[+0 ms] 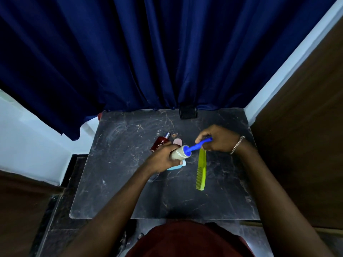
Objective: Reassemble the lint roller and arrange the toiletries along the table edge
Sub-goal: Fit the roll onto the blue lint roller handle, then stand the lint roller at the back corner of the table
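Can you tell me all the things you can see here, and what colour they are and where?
lint roll: one, beige with a blue end, held above the table's middle
roller handle: one, blue, one end in the roll, the other in a hand
comb: one, yellow-green, lying flat on the table right of the roll
bottle: one, dark red with a silver cap, lying behind the roll
pink thing: one, pale pink, beside the bottle; I cannot tell what it is
light blue thing: one, mostly hidden under the hand
black thing: one, at the far table edge
table: one, dark marble
curtain: one, dark blue, behind
left hand: holds the roll
right hand: holds the handle; silver bracelet on its wrist
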{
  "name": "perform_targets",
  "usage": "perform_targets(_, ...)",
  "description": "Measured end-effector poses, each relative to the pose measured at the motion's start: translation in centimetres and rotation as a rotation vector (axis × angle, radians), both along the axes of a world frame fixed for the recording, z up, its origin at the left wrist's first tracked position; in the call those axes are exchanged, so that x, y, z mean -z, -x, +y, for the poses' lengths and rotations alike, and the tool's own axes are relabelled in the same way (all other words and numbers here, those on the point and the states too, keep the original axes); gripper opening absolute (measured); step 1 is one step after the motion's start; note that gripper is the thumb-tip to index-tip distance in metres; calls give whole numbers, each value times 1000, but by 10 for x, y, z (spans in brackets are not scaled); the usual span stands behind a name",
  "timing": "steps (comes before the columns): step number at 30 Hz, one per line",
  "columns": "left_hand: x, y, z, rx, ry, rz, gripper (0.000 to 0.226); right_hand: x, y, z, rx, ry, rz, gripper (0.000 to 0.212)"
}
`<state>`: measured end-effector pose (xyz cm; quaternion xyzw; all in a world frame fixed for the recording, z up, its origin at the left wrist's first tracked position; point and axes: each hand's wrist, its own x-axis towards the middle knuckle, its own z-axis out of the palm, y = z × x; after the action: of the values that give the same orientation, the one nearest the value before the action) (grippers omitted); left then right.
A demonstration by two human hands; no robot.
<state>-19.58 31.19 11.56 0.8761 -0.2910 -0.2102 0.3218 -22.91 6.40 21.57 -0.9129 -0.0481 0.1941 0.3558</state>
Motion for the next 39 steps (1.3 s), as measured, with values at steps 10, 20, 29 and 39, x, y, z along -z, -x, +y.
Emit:
perform_targets(10, -1, -9, -51, 151, -177, -120, 45, 60, 22, 2, 6, 360, 113, 21)
perform_targets(20, 23, -14, -87, 118, -310, -334, 86, 142, 40, -63, 525, 146, 75, 24)
perform_targets(29, 82, 28, -108, 187, -411, -211, 95, 197, 31, -126, 994, 73, 118, 34)
perform_targets(39, 128, 69, -82, 229, -533, -123, 95, 219, 13, -151, 1016, 410, 129, 46)
